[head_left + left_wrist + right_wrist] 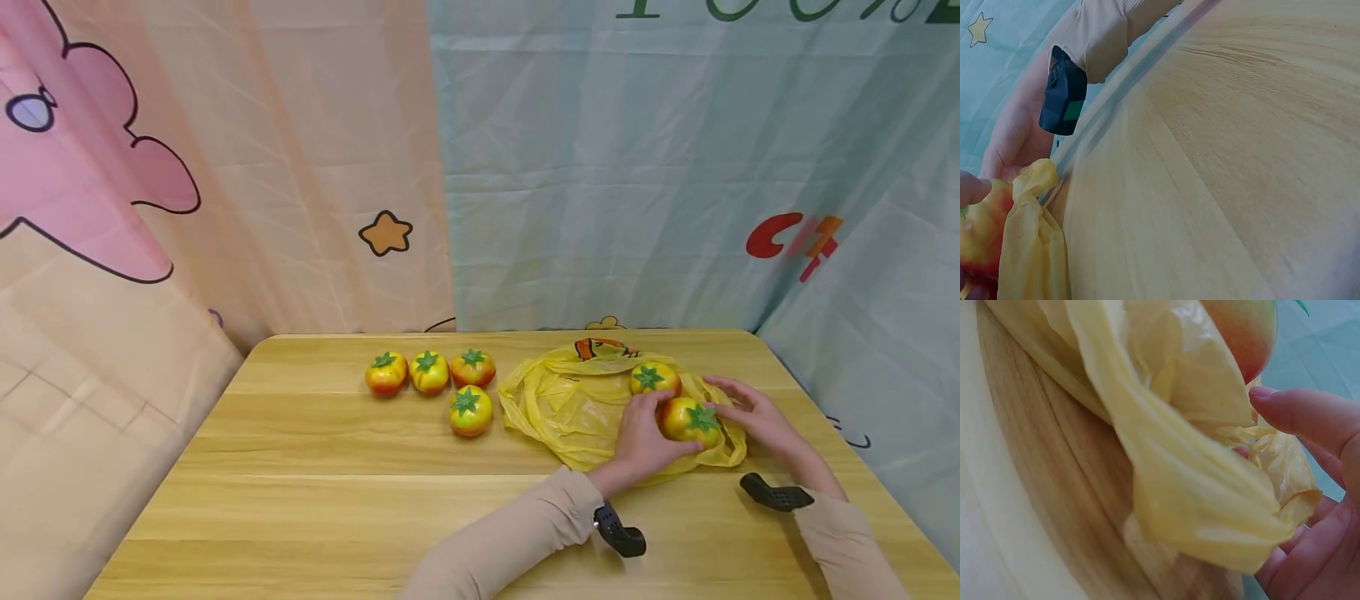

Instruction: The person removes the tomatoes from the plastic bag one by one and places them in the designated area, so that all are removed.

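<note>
Red-yellow tomato (682,419) against yellow bag (573,408)

Near tomato (687,423) and far tomato (654,377) at a yellow bag (577,417), partly hidden.
The left hand (647,439) covers the near tomato's left side; the far tomato's near edge is hidden too. In the right wrist view, the right hand (1316,537) runs off the right edge, some fingers lost behind the bag. In the left wrist view, the left edge cuts off a tomato; too little shows to tell which. A pale blur (1325,269) clouds that view's near right corner. In the head view, both sleeves (510,537) are cut off at the near edge, green lettering (638,12) on the far curtain is cropped, and the bag's print (606,348) is too creased to read.
</note>
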A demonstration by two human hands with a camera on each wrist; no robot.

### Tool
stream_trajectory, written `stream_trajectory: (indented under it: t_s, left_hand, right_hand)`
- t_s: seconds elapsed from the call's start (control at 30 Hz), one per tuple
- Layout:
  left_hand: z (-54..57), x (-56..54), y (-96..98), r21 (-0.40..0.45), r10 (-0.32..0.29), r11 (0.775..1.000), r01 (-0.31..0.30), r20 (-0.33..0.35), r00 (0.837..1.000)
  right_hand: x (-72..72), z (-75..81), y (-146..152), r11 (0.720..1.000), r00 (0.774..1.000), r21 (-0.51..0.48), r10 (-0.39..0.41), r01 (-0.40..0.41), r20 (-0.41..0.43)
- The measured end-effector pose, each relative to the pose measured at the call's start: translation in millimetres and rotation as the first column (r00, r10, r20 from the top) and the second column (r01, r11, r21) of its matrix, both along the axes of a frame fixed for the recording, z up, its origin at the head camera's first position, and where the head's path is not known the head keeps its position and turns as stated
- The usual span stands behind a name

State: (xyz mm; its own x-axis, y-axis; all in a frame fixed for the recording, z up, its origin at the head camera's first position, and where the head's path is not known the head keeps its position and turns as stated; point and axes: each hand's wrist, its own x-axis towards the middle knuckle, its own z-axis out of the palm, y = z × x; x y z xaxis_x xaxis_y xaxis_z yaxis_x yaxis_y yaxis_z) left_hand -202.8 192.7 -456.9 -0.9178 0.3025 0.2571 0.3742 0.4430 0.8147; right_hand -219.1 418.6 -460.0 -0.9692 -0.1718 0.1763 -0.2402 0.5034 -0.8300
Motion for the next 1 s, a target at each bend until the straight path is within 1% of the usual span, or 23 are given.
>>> stream_trajectory:
  t_s: [0.17,0.43,0.67,1.0]
  left_hand:
    - [-1.1,0.3,2.1,-0.035,0.005,0.999,-0.005,0.021,1.0]
    - [0.3,0.0,2.0,-0.066,0.017,0.998,-0.015,0.024,1.0]
    - [-0.9,0.2,0.8,-0.047,0.012,0.999,-0.011,0.032,0.999]
    - [-6.0,1.0,0.5,0.028,-0.02,0.999,0.019,0.032,0.999]
  right_hand:
    - [-0.3,0.2,0.5,1.0,0.999,0.012,-0.018,0.018,0.043]
    - [0.2,0.3,1.1,1.0,0.998,0.007,-0.012,0.012,0.058]
    - [0.2,1.1,0.6,0.999,0.997,0.03,-0.044,0.042,0.068]
    - [1.4,1.7,-1.1,0.998,0.996,0.041,-0.042,0.039,0.074]
